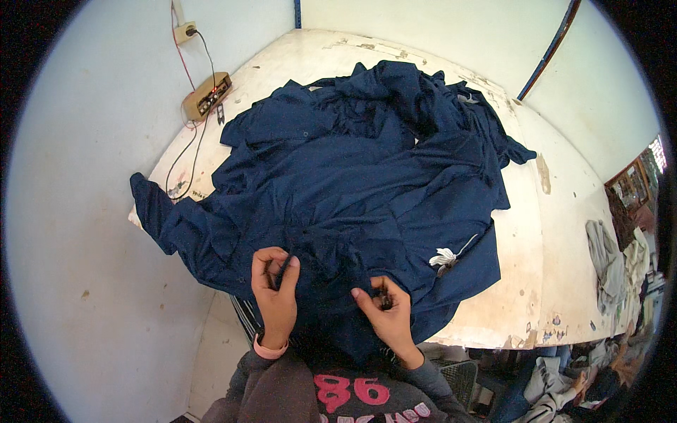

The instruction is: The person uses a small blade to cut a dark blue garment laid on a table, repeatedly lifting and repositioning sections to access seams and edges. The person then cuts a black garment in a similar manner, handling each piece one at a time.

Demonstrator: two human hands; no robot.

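Observation:
A large dark navy garment [331, 169] lies heaped and creased over the table, its near part hanging over the front edge toward me. My left hand [276, 292] is closed, thumb against curled fingers, with a fold of the navy cloth pinched between them. To its right, my right hand [388, 314] is also closed, its fingers curled round dark cloth at the garment's near edge. Between the hands the cloth hangs in loose folds. A white flower-like shape [444, 260] with a thin stem shows on the garment's right side; whether it is thread or embroidery I cannot tell.
The worn white table [522, 268] meets walls at the left and back. A brown box [207, 96] with a red light and trailing cables stands at the far left, below a wall socket [185, 32]. Grey and pale cloths [605, 264] hang at the right edge; more lie below.

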